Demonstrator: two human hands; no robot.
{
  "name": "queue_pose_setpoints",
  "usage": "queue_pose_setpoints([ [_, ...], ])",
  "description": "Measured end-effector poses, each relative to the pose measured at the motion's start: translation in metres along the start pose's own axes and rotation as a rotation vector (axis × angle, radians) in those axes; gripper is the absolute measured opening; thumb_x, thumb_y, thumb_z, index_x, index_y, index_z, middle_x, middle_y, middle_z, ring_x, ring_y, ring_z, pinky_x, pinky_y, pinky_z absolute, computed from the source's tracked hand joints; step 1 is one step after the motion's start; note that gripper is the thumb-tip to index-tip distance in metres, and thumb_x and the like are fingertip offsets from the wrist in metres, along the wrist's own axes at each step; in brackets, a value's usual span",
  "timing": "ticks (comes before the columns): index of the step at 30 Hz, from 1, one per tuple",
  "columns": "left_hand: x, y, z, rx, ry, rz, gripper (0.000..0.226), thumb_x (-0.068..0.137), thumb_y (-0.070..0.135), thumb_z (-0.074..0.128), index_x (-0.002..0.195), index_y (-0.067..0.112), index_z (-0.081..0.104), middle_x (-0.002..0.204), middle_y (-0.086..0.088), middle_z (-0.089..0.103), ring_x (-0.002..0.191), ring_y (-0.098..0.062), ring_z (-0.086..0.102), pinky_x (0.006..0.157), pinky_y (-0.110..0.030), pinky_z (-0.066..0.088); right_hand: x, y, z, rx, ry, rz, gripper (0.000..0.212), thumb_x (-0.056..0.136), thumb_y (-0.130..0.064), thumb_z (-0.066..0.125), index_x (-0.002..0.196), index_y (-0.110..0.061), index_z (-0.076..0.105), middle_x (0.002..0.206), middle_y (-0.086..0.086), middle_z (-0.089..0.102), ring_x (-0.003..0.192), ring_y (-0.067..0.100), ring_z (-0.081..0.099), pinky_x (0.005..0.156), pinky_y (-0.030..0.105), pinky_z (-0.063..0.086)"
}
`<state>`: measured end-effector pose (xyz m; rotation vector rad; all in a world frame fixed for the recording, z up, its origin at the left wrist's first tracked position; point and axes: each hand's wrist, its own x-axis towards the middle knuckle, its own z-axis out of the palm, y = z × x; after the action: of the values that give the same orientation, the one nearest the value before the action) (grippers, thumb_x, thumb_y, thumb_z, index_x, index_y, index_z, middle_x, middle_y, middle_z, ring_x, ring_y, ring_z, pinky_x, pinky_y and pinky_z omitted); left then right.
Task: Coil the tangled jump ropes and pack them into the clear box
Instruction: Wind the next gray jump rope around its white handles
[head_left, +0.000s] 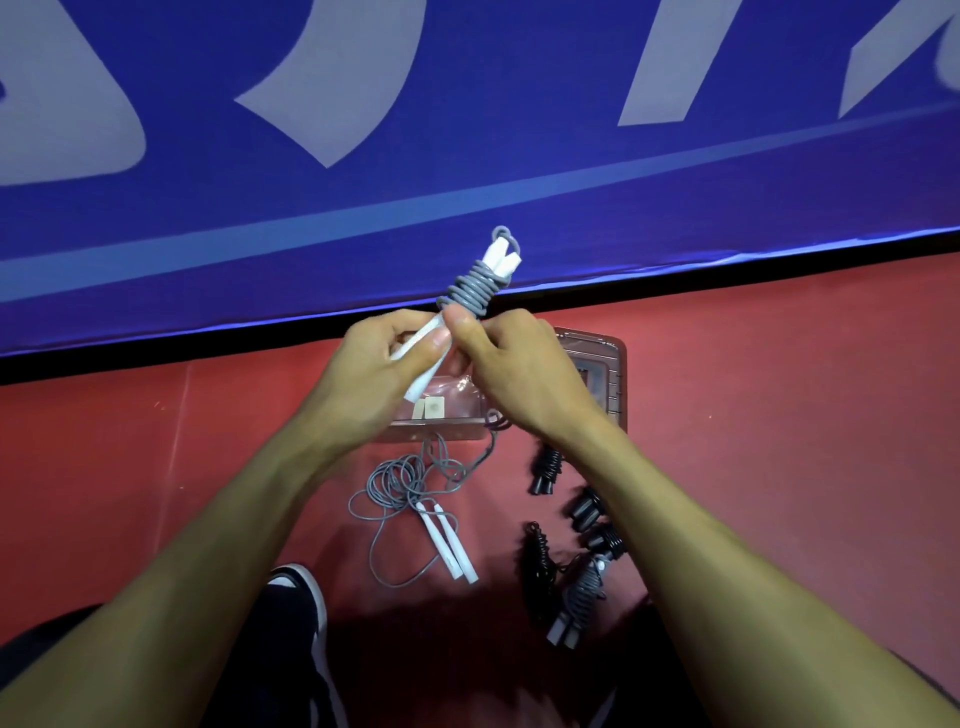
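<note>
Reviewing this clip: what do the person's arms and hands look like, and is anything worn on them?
Both forearms are bare up to the frame's edge: no sleeves, gloves, watch, bands or rings show on the left hand or right hand. Fingernails are short and unpainted.

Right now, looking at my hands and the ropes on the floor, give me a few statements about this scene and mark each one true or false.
1. Both hands, the left hand and the right hand, hold the white-handled jump rope with grey cord wound round its handles. True.
2. The clear plastic box already holds several coiled ropes. False: no coiled rope shows in the part of it that is visible.
3. A second white-handled rope with loose grey cord lies uncoiled on the red floor. True.
4. The black coiled ropes lie left of the loose rope. False: they lie to its right.
5. A black-and-white shoe shows near the bottom. True.
</note>
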<state>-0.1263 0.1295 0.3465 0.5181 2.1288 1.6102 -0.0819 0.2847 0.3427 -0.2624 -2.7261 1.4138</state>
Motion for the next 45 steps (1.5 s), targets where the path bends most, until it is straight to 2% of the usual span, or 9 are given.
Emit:
queue_pose_setpoints([
  [3,0.0,-0.002,-0.003,0.073,0.138,-0.045,0.049,0.07,0.058,0.073,0.1,0.019,0.069,0.093,-0.003,0.075,0.088,-0.021,0.072,0.085,-0.049,0.057,0.0,0.001,0.001,-0.017,-0.037,0.04,0.073,0.103,-0.059,0.035,0.069,-0.005,0.072,0.054,0.003,0.066,0.058,0.017,0.064,0.068,0.036,0.053],
  [10,-0.003,0.002,0.005,0.329,0.267,0.032,0.044,0.072,0.022,0.089,0.091,0.012,0.05,0.061,0.005,0.06,0.048,-0.001,0.052,0.048,-0.015,0.038,0.0,-0.002,0.001,0.089,-0.147,0.063,0.072,0.1,-0.059,0.044,0.061,0.001,0.054,0.05,0.003,0.046,0.046,0.015,0.041,0.051,0.031,0.037],
  [15,-0.004,0.008,0.002,-0.093,0.045,-0.12,0.03,0.091,0.016,0.071,0.108,0.004,0.05,0.094,-0.018,0.074,0.072,-0.031,0.073,0.071,-0.047,0.062,0.003,0.0,-0.003,0.021,-0.078,-0.079,0.055,0.105,-0.042,0.048,0.058,-0.014,0.048,0.052,-0.004,0.044,0.048,0.007,0.037,0.052,0.028,0.03],
  [21,-0.002,0.009,0.01,-0.247,0.033,-0.215,0.051,0.108,0.04,0.032,0.103,0.003,0.068,0.08,-0.015,0.069,0.063,-0.024,0.064,0.065,-0.038,0.055,-0.002,-0.003,-0.005,-0.026,-0.026,-0.002,0.068,0.104,-0.053,0.04,0.058,-0.006,0.058,0.051,0.004,0.056,0.053,0.017,0.052,0.059,0.033,0.043],
  [26,0.0,-0.003,0.01,-0.079,0.101,-0.076,0.028,0.101,0.043,0.048,0.095,0.025,0.068,0.081,0.015,0.07,0.077,-0.006,0.061,0.077,-0.028,0.05,-0.004,-0.006,-0.007,0.003,-0.126,0.146,0.082,0.098,-0.069,0.028,0.067,-0.007,0.07,0.046,-0.001,0.062,0.052,0.021,0.065,0.064,0.034,0.054],
  [29,0.002,-0.004,0.0,-0.036,0.062,-0.058,0.039,0.081,0.056,0.06,0.103,0.025,0.064,0.101,0.002,0.069,0.094,-0.015,0.062,0.094,-0.048,0.049,-0.004,-0.005,-0.005,0.031,-0.166,0.107,0.076,0.102,-0.063,0.029,0.066,-0.01,0.069,0.051,0.005,0.064,0.048,0.016,0.061,0.064,0.032,0.053],
  [37,-0.001,0.0,0.001,0.089,0.209,-0.055,0.059,0.058,0.059,0.079,0.089,0.017,0.052,0.083,-0.007,0.072,0.079,-0.032,0.071,0.071,-0.05,0.056,0.0,-0.003,0.0,0.101,-0.09,0.038,0.065,0.108,-0.044,0.034,0.05,-0.017,0.048,0.045,-0.005,0.052,0.042,0.005,0.045,0.054,0.024,0.038],
  [41,0.001,-0.004,0.004,0.007,0.165,-0.026,0.049,0.077,0.006,0.084,0.093,0.012,0.037,0.053,0.016,0.059,0.047,-0.001,0.058,0.05,-0.02,0.048,-0.002,-0.008,-0.002,0.17,-0.125,0.078,0.069,0.101,-0.062,0.036,0.056,-0.012,0.053,0.05,0.001,0.05,0.048,0.014,0.042,0.05,0.026,0.035],
  [45,-0.001,-0.003,0.006,0.05,0.138,-0.053,0.048,0.07,0.028,0.082,0.084,0.031,0.037,0.08,-0.015,0.067,0.068,-0.039,0.068,0.063,-0.05,0.06,-0.003,-0.005,-0.001,-0.065,-0.104,-0.005,0.065,0.104,-0.052,0.042,0.054,-0.011,0.051,0.049,0.0,0.047,0.049,0.014,0.041,0.052,0.029,0.034],
])
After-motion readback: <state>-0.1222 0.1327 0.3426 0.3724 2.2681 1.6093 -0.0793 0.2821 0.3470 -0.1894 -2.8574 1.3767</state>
